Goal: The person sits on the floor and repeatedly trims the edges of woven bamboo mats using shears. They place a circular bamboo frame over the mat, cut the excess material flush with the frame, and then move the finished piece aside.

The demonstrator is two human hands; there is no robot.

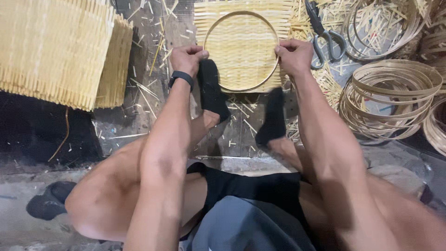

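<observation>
The left hand (186,58) is pinching the left side of a thin bamboo hoop (241,51), fingers closed on its rim, and the right hand (293,55) is gripping the right side of the same hoop, fingers curled shut around it. The hoop is lying flat on a square woven bamboo mat (242,28), which is resting on the floor (148,116) toward its far edge, directly ahead of the person. Two feet in black socks (213,90) are pressing near the mat's near edge, one below each hand.

Nothing here is holding contents like a bowl would; the hoop is simply framing a round patch of the weave. Just right of the mat, a pair of scissors (325,37) is lying on loose bamboo strips. Further right, a stack of coiled bamboo rings (392,97) is sitting near the floor's right edge, with another ring bundle (381,28) behind it, partly cut off at the top. At the left, a large woven bamboo panel (55,51) is running out of view. The mat's far edge is cut off too, and the fingertips beneath the hoop are hidden. Bamboo slivers are littering the floor.
</observation>
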